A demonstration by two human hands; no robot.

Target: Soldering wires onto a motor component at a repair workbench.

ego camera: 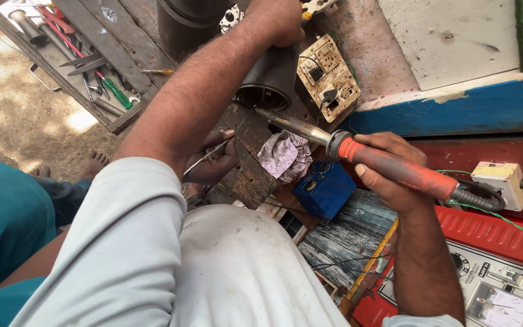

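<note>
Firmly clenched in right hand [388, 172]: orange-handled soldering iron [358, 154], tip at rim of black cylinder [267, 82] on wooden bench [249, 175]. Left hand [276, 21] resting atop cylinder, grip hidden, cannot tell.

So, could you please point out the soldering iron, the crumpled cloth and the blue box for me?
soldering iron [394, 168]: head view, on its orange handle.
crumpled cloth [284, 155]: head view, on its middle folds.
blue box [324, 189]: head view, on its top face.
</note>
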